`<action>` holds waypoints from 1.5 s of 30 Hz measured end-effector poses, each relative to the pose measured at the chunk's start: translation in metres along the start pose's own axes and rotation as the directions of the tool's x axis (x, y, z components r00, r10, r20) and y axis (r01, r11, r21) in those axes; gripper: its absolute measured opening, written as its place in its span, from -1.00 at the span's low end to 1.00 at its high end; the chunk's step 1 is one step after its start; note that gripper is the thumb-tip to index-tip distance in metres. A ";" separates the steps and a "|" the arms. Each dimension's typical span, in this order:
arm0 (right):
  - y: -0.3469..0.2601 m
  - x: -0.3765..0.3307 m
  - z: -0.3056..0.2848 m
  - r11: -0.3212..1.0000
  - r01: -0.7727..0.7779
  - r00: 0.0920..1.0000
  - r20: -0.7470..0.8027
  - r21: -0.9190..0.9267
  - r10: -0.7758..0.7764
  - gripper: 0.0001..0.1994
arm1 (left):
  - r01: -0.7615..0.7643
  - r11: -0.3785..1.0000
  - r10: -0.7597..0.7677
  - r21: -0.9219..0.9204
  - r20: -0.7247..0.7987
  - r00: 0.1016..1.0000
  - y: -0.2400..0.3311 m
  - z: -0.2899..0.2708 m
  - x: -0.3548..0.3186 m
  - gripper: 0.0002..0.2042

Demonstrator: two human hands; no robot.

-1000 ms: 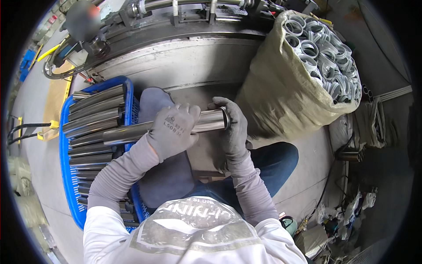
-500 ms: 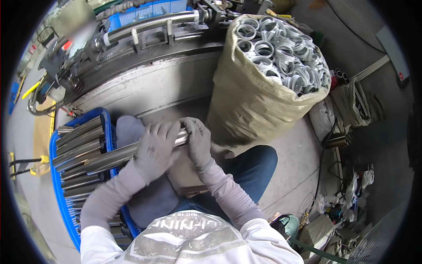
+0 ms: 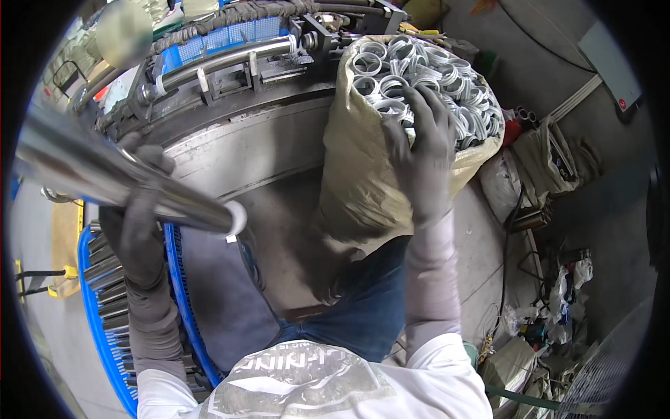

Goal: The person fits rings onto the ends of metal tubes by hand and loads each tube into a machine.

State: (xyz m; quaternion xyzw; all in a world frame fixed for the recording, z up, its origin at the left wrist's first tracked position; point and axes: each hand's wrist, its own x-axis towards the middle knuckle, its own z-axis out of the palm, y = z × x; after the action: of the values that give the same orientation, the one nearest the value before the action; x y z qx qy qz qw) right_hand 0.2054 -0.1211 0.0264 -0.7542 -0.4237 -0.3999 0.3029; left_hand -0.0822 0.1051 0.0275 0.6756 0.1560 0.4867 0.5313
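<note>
My left hand (image 3: 139, 209), in a grey glove, grips a long shiny metal tube (image 3: 91, 171) and holds it raised, slanting up to the left; a pale ring sits on its near end (image 3: 236, 218). My right hand (image 3: 419, 150), also gloved, reaches into the open top of a tan sack (image 3: 363, 181) and rests with fingers spread on the heap of silver metal rings (image 3: 433, 70) inside. Whether it holds a ring is hidden.
A blue crate (image 3: 178, 293) of several metal tubes stands at my left. A grey machine with a horizontal steel bar (image 3: 230, 59) runs across the back. Bags and clutter (image 3: 544, 160) lie on the floor at right.
Both hands held the tube across my lap before. Now my right hand has let go and moved up into the sack, and my left hand has lifted the tube up and left.
</note>
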 end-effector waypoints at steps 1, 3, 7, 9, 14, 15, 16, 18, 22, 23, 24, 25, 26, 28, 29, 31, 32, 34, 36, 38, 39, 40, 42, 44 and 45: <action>0.016 0.010 0.001 0.997 0.033 0.987 0.161 -0.066 -0.022 -0.54 | -0.014 0.993 0.001 0.119 0.113 0.994 -0.002 -0.005 -0.002 -0.40; 0.037 0.018 0.018 0.988 0.097 0.946 0.320 -0.119 -0.055 -0.65 | -0.186 0.845 -0.017 0.501 0.374 0.927 -0.009 -0.005 -0.011 -0.43; 0.050 0.026 0.015 0.993 0.097 0.903 0.425 -0.063 -0.061 -0.78 | -0.439 0.629 -0.024 0.642 0.581 0.814 -0.042 0.014 -0.036 -0.43; 0.042 0.023 0.011 0.998 -0.057 0.972 0.227 -0.003 0.056 -0.84 | -0.430 0.638 -0.015 0.639 0.568 0.823 -0.059 0.014 -0.047 -0.46; -0.048 -0.040 -0.002 0.353 -0.659 0.751 0.603 0.664 0.268 -0.67 | -0.438 0.624 -0.065 0.647 0.601 0.796 -0.079 0.007 -0.058 -0.43; -0.050 -0.060 0.011 0.295 -0.687 0.727 0.633 0.664 0.266 -0.55 | -0.454 0.621 -0.089 0.639 0.633 0.769 -0.082 0.013 -0.056 -0.42; -0.047 -0.080 0.025 0.296 -0.718 0.696 0.668 0.630 0.263 -0.42 | -0.461 0.614 -0.092 0.641 0.638 0.765 -0.082 0.014 -0.058 -0.41; -0.034 -0.124 0.051 0.473 -0.640 0.742 0.646 0.605 0.179 -0.44 | -0.482 0.596 -0.102 0.642 0.656 0.748 -0.084 0.017 -0.060 -0.41; -0.049 -0.152 0.073 0.686 -0.449 0.854 0.501 0.573 0.141 -0.59 | -0.510 0.543 -0.183 0.667 0.687 0.703 -0.089 0.016 -0.062 -0.47; -0.055 -0.155 0.075 0.682 -0.458 0.849 0.509 0.571 0.144 -0.59 | -0.505 0.545 -0.193 0.669 0.687 0.701 -0.090 0.017 -0.063 -0.47; -0.061 -0.151 0.075 0.534 -0.539 0.829 0.524 0.652 0.197 -0.65 | -0.511 0.532 -0.204 0.675 0.688 0.697 -0.091 0.018 -0.063 -0.50; -0.063 -0.148 0.074 0.368 -0.597 0.802 0.545 0.713 0.245 -0.70 | -0.516 0.520 -0.214 0.681 0.688 0.693 -0.092 0.020 -0.063 -0.53; -0.062 -0.147 0.075 0.368 -0.598 0.801 0.546 0.712 0.246 -0.70 | -0.515 0.521 -0.216 0.681 0.689 0.692 -0.092 0.021 -0.061 -0.53; -0.059 -0.143 0.074 0.716 -0.341 0.922 0.363 0.609 0.131 -0.73 | -0.528 0.506 -0.257 0.682 0.703 0.663 -0.090 0.023 -0.059 -0.56; -0.063 -0.142 0.071 0.714 -0.343 0.921 0.367 0.610 0.130 -0.73 | -0.525 0.507 -0.260 0.684 0.701 0.663 -0.091 0.023 -0.058 -0.56; -0.078 -0.136 0.062 0.378 -0.589 0.803 0.468 0.714 0.368 -0.79 | -0.534 0.503 -0.275 0.680 0.711 0.647 -0.091 0.024 -0.058 -0.56; -0.080 -0.140 0.065 0.379 -0.588 0.804 0.467 0.715 0.368 -0.79 | -0.534 0.502 -0.273 0.680 0.711 0.648 -0.093 0.023 -0.059 -0.56; -0.077 -0.147 0.077 0.751 -0.327 0.944 0.229 0.573 0.236 -0.64 | -0.533 0.511 -0.286 0.674 0.718 0.634 -0.098 0.022 -0.057 -0.54; -0.076 -0.148 0.086 0.597 -0.445 0.895 0.301 0.668 0.330 -0.68 | -0.534 0.527 -0.236 0.661 0.718 0.655 -0.098 0.023 -0.054 -0.53; -0.068 -0.154 0.091 0.337 -0.588 0.797 0.456 0.735 0.395 -0.77 | -0.534 0.552 -0.187 0.640 0.719 0.669 -0.089 0.023 -0.053 -0.51; -0.066 -0.145 0.086 0.346 -0.580 0.803 0.446 0.737 0.396 -0.77 | -0.545 0.517 -0.182 0.661 0.706 0.684 -0.076 0.020 -0.049 -0.49; -0.067 -0.127 0.072 0.454 -0.543 0.837 0.408 0.707 0.366 -0.78 | -0.551 0.481 -0.179 0.681 0.692 0.699 -0.068 0.015 -0.050 -0.47; -0.062 -0.079 0.039 0.766 -0.236 0.971 0.170 0.597 0.167 -0.76 | -0.536 0.481 -0.184 0.694 0.678 0.712 -0.070 0.000 -0.058 -0.46; -0.034 -0.023 0.014 0.927 0.002 1.000 0.022 0.375 -0.011 -0.76 | -0.520 0.465 -0.174 0.716 0.650 0.740 -0.080 -0.016 -0.068 -0.45; -0.015 0.002 0.013 0.956 -0.034 0.999 0.038 0.290 0.024 -0.77 | -0.518 0.467 -0.175 0.717 0.649 0.741 -0.084 -0.017 -0.071 -0.45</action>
State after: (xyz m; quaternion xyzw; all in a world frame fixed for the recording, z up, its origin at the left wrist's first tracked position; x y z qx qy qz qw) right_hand 0.1973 -0.1036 0.0235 -0.7144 -0.4716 -0.3161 0.4090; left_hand -0.1041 0.0953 -0.0818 0.9823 0.1120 0.1295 0.0763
